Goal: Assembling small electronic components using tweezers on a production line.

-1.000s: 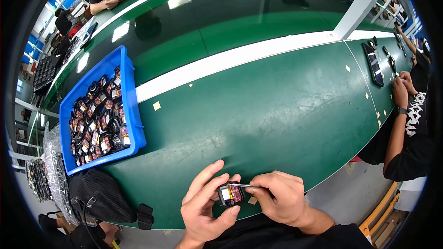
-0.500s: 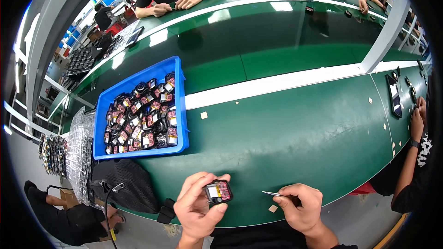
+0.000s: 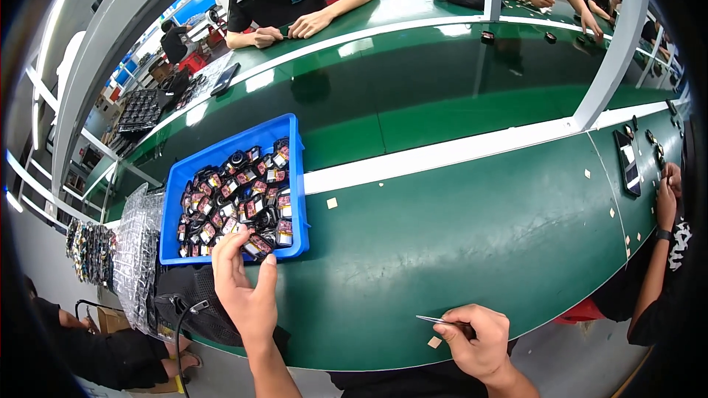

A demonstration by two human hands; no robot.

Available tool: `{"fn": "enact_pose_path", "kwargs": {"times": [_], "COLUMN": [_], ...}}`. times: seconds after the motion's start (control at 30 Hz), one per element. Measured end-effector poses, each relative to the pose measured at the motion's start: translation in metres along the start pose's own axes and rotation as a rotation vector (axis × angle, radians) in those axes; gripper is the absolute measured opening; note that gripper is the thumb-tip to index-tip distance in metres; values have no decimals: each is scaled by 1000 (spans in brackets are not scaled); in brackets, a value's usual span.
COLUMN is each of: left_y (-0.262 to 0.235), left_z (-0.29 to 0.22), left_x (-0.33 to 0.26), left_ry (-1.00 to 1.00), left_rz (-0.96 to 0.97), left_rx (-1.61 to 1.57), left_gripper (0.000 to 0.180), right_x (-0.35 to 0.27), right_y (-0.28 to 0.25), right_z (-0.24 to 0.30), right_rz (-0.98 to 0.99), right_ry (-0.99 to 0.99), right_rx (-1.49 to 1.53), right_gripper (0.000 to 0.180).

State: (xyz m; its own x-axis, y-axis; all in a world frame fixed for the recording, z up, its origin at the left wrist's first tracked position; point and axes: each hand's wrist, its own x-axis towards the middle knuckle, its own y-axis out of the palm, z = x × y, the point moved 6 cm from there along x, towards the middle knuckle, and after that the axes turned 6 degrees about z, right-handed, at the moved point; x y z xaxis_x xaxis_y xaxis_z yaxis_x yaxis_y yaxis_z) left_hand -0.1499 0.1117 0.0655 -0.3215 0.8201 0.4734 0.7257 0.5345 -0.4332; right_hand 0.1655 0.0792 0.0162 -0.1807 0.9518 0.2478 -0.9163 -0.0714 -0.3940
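Observation:
My left hand (image 3: 247,291) reaches over the near wall of a blue plastic bin (image 3: 302,239). Between its fingertips and thumb is a small black-cased device (image 3: 257,246) with a red circuit board and a pale label, at the level of the bin's rim. Many similar devices (image 3: 236,190) lie heaped inside the bin. Lower right, my right hand (image 3: 479,335) grips metal tweezers (image 3: 431,319), their thin tips pointing left above the green tabletop. A small tan square piece (image 3: 434,342) lies on the table beside that hand.
A black mesh bag (image 3: 195,302) and stacked clear plastic trays (image 3: 139,258) sit left of the bin. A white rail (image 3: 442,145) and a grey post (image 3: 612,51) border the far side. Co-workers sit opposite and at right, near a phone-like black device (image 3: 627,162).
My left hand has carried the device from in front of me up and left to the bin. My right hand stays nearly in place with the tweezers. The view has shifted slightly.

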Motion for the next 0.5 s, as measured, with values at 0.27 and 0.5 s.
{"fn": "enact_pose_path", "kwargs": {"times": [0.27, 0.5], "left_y": [3, 42], "left_z": [-4, -39], "left_x": [-3, -45], "left_ry": [43, 118], "left_rz": [-11, 234], "left_rx": [364, -54], "left_gripper": [22, 27], "right_x": [-2, -5], "right_y": [2, 1], "right_z": [1, -1], "right_rz": [-1, -33], "right_ry": [-3, 32], "right_rx": [-14, 27], "right_gripper": [18, 17]}}
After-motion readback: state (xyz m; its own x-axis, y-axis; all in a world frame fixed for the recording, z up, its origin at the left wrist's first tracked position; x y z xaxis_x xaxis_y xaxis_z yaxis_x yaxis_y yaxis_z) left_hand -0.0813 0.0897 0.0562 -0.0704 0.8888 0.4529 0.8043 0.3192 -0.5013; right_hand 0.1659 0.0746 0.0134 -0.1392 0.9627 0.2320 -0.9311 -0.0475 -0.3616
